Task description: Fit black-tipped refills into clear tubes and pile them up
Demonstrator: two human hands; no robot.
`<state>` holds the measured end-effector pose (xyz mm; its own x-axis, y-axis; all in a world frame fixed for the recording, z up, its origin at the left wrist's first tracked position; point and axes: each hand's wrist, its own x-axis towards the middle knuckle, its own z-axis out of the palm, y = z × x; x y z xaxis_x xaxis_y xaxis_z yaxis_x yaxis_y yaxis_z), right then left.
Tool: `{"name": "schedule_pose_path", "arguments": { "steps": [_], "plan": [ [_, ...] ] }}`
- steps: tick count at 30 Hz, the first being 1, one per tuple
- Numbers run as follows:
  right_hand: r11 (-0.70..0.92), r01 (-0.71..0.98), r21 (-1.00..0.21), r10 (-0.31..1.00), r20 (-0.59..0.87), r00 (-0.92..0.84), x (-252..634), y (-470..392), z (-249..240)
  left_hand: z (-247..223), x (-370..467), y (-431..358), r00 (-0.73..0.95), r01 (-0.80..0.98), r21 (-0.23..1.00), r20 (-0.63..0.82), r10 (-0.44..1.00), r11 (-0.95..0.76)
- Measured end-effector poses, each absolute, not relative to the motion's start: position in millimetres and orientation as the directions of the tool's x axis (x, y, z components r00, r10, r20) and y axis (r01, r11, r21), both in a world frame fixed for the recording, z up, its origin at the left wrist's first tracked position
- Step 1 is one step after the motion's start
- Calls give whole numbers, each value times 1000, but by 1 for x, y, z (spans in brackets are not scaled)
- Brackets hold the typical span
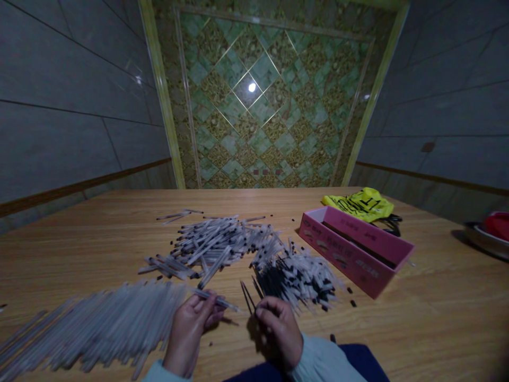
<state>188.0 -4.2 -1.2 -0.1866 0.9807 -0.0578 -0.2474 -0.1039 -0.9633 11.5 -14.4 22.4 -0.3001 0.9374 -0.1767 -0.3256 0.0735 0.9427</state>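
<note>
My left hand (pixel 199 313) pinches a slim clear tube (pixel 217 300) with a dark strip along it, held slantwise above the table. A little to the right, my right hand (pixel 278 321) is closed on a few thin dark sticks (pixel 247 297) that point up and away from me. Just beyond it lies a heap of black and whitish slender pieces (pixel 294 276). Further back spreads a loose pile of clear tubes with dark ends (pixel 210 239). Beside my left hand, long clear tubes (pixel 115 323) lie side by side in a wide row.
A pink open box (pixel 353 249) stands at the right on the wooden table (pixel 441 302). Behind it lies a yellow bag with black lettering (pixel 361 204). A bowl-like item with something red (pixel 497 225) sits at the far right. Small black bits (pixel 353 303) are scattered about.
</note>
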Motion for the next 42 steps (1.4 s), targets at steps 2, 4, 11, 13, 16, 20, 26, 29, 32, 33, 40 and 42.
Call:
{"name": "schedule_pose_path", "arguments": {
  "steps": [2, 4, 11, 13, 16, 20, 26, 29, 32, 33, 40, 42],
  "plan": [
    [-207, -435, -876, 965, -109, -240, 189, -3, 0, 23, 12, -14, -292, -331, 941, -181, 939, 78],
    [-265, -537, -801, 950, -121, -288, 189, -3, 3, 23, 12, -15, -277, -328, 941, -178, 944, 81],
    [-207, -293, -933, 909, -73, -409, 183, -7, 1, 23, 17, -18, -195, -301, 948, -170, 966, 106],
    [-126, -167, -978, 922, -53, -384, 182, -8, -3, 23, 18, -18, -183, -291, 951, -165, 969, 107],
    [-66, -11, -998, 920, -57, -388, 184, -9, -5, 20, 19, -17, -159, -269, 957, -156, 975, 110],
    [-32, 103, -994, 865, -79, -495, 188, -12, -2, 14, 6, -12, -241, -220, 973, -122, 963, 68],
    [59, 254, -965, 830, -93, -550, 201, -6, 12, 32, -51, -12, -549, 396, 917, 193, 813, 51],
    [217, 381, -899, 918, 56, -392, 216, 9, 22, 46, -74, -16, -492, 781, 566, 297, 818, 263],
    [252, 690, -678, 967, 195, -162, 237, 24, 34, 51, -85, -18, -463, 873, 275, 203, 863, 403],
    [214, 787, -579, 969, 225, -98, 244, 27, 37, 51, -86, -18, -473, 871, 233, 160, 866, 433],
    [5, 987, -162, 976, 216, 31, 269, 34, 37, 39, -89, -16, -483, 868, 169, 79, 872, 466],
    [-3, 991, -137, 978, 205, 31, 270, 35, 34, 35, -91, -16, -462, 882, 160, 111, 880, 443]
  ]
}}
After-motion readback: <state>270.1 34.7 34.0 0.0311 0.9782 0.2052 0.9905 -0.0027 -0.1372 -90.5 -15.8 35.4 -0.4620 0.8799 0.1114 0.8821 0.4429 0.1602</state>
